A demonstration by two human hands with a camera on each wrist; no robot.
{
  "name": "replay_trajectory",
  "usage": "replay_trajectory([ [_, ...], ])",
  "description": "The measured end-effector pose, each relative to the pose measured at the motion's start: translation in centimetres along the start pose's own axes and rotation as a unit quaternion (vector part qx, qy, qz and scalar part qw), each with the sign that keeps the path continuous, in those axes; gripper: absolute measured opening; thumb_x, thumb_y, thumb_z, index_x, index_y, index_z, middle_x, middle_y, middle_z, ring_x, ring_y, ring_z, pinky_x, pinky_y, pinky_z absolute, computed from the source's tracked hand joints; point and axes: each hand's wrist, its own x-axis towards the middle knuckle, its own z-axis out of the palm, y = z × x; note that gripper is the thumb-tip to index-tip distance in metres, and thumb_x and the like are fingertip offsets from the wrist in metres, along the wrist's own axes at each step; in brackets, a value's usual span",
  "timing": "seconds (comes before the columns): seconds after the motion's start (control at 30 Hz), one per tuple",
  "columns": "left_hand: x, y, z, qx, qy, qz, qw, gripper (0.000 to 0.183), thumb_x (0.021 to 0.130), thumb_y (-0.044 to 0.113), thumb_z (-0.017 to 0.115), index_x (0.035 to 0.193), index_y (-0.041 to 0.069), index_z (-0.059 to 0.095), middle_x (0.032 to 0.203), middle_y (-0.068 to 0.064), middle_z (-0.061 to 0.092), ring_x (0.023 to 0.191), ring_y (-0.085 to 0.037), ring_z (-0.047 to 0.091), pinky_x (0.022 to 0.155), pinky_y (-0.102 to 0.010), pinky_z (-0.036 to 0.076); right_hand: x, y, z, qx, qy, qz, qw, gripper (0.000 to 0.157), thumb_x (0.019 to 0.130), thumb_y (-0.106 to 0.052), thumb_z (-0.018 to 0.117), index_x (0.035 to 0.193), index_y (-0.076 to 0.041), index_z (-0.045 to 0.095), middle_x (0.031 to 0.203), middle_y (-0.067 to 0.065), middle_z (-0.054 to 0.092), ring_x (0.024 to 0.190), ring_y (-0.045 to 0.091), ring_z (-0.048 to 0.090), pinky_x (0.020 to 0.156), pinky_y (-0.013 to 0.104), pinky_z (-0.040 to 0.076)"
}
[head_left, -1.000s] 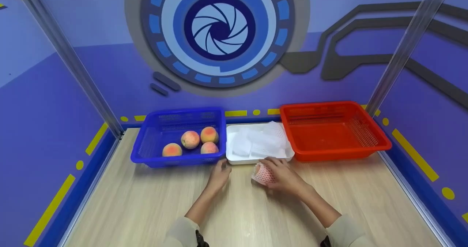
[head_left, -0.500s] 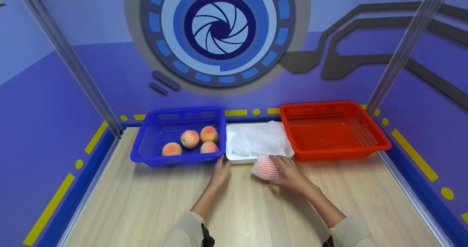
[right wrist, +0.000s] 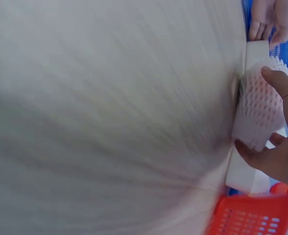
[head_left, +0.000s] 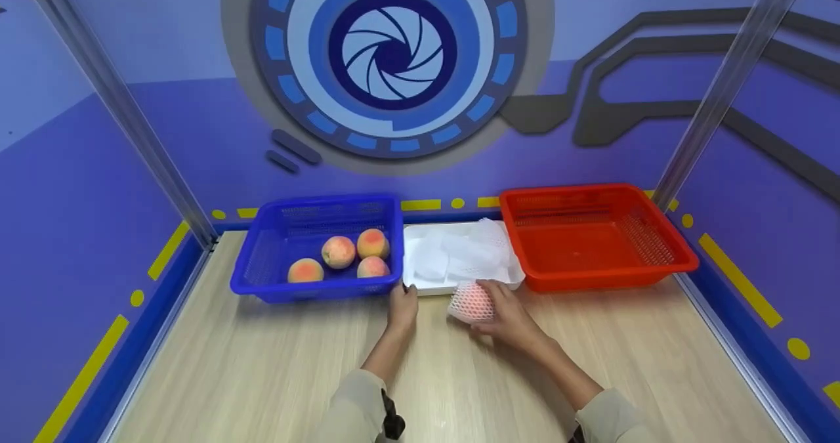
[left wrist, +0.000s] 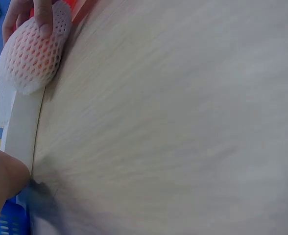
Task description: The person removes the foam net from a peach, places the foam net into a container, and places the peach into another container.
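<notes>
In the head view my right hand (head_left: pixel 515 321) grips a peach in a white foam net sleeve (head_left: pixel 472 303) just in front of the white tray (head_left: pixel 433 292). The right wrist view shows the thumb and fingers spread around the net sleeve (right wrist: pixel 259 107), whose mesh covers the pinkish fruit. Whether it touches the table is unclear. My left hand (head_left: pixel 401 308) is at the tray's left front corner, beside the blue basket (head_left: pixel 328 291). Its fingers hang loosely there in the right wrist view, close to the tray's end. Several bare peaches (head_left: pixel 338 252) lie in that basket.
Foam net sleeves (head_left: pixel 466 253) lie piled in the white tray between the two baskets. A red basket (head_left: pixel 597 275) stands right of the tray, with no fruit visible inside. Behind them rises a blue printed wall (head_left: pixel 459 174); the wooden table (head_left: pixel 295 377) extends toward me.
The net sleeve now covers the fruit more evenly, and my right fingers have shifted to its right side. My left hand has moved slightly right, closer to the tray corner.
</notes>
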Motion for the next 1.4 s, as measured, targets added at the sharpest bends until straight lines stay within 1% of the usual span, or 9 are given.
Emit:
replay_trajectory([
  [0.1,0.1,-0.1,0.1,0.050,0.013,0.008,0.9986,0.049,0.097,-0.004,0.047,0.145,-0.015,0.041,0.145,-0.037,0.045,0.140,-0.046,0.040,0.117,-0.053,0.034,0.1,-0.3,0.4,-0.008,0.011,-0.004,1.000,0.083,0.074,-0.017,0.092,0.144,-0.009,0.049,0.139,0.013,0.052,0.128,0.031,0.051,0.113,0.052,0.041],
  [0.33,0.5,-0.2,0.4,0.063,0.037,0.008,0.9973,0.049,0.098,-0.005,0.049,0.144,-0.017,0.040,0.147,-0.036,0.044,0.141,-0.046,0.038,0.118,-0.052,0.033,0.6,-1.1,1.2,-0.003,0.000,-0.002,1.000,0.077,0.072,-0.018,0.093,0.139,-0.025,0.055,0.133,0.009,0.044,0.120,0.034,0.052,0.104,0.055,0.048],
  [0.47,0.5,-0.2,0.7,0.056,0.037,-0.007,0.9977,0.047,0.099,-0.004,0.049,0.144,-0.017,0.041,0.146,-0.035,0.045,0.140,-0.046,0.040,0.118,-0.051,0.034,0.9,-1.5,1.3,0.006,-0.013,-0.033,0.999,0.076,0.069,-0.011,0.093,0.136,-0.021,0.058,0.129,0.011,0.041,0.117,0.035,0.051,0.103,0.055,0.049],
  [0.63,0.2,-0.1,0.8,0.044,0.022,-0.027,0.9984,0.047,0.100,-0.004,0.048,0.144,-0.017,0.040,0.148,-0.035,0.044,0.142,-0.045,0.038,0.118,-0.051,0.033,0.7,-2.5,-0.1,-0.057,-0.065,-0.056,0.995,0.079,0.063,-0.009,0.094,0.134,-0.019,0.062,0.128,0.012,0.043,0.116,0.033,0.048,0.096,0.051,0.052],
  [0.77,0.2,0.1,0.5,0.030,0.007,-0.022,0.9993,0.051,0.099,-0.006,0.047,0.147,-0.017,0.036,0.151,-0.035,0.039,0.145,-0.044,0.033,0.120,-0.050,0.030,0.3,-4.0,-2.1,-0.161,-0.117,-0.077,0.977,0.080,0.060,-0.007,0.096,0.133,-0.020,0.066,0.127,0.010,0.048,0.114,0.031,0.049,0.089,0.049,0.055],
  [0.87,0.3,0.4,0.3,0.022,0.009,-0.016,0.9996,0.052,0.098,-0.007,0.046,0.147,-0.018,0.034,0.151,-0.036,0.038,0.145,-0.045,0.033,0.120,-0.050,0.029,0.1,-5.0,-3.1,-0.238,-0.146,-0.110,0.954,0.078,0.061,-0.006,0.096,0.132,-0.019,0.067,0.125,0.011,0.050,0.112,0.032,0.049,0.085,0.049,0.056],
  [1.03,0.5,0.6,0.3,0.051,0.019,-0.021,0.9983,0.049,0.098,-0.005,0.048,0.145,-0.018,0.038,0.148,-0.035,0.043,0.143,-0.045,0.037,0.118,-0.051,0.033,-0.1,-5.7,-3.4,-0.282,-0.163,-0.175,0.929,0.071,0.069,-0.007,0.093,0.134,-0.017,0.066,0.126,0.010,0.056,0.116,0.033,0.053,0.089,0.050,0.055],
  [1.1,0.6,0.6,0.4,0.060,0.017,-0.020,0.9979,0.050,0.099,-0.004,0.048,0.146,-0.016,0.038,0.149,-0.034,0.042,0.143,-0.044,0.037,0.118,-0.051,0.033,0.0,-5.8,-3.3,-0.268,-0.159,-0.181,0.933,0.071,0.071,-0.008,0.092,0.136,-0.016,0.065,0.128,0.009,0.058,0.119,0.031,0.055,0.094,0.051,0.054],
  [1.4,0.3,0.6,0.4,0.030,0.009,-0.029,0.9991,0.053,0.100,-0.004,0.047,0.150,-0.014,0.032,0.155,-0.032,0.036,0.147,-0.043,0.030,0.121,-0.050,0.028,0.5,-5.8,-3.9,-0.122,-0.147,-0.105,0.976,0.084,0.073,-0.008,0.090,0.147,-0.017,0.052,0.141,0.012,0.051,0.123,0.031,0.056,0.099,0.051,0.053],
])
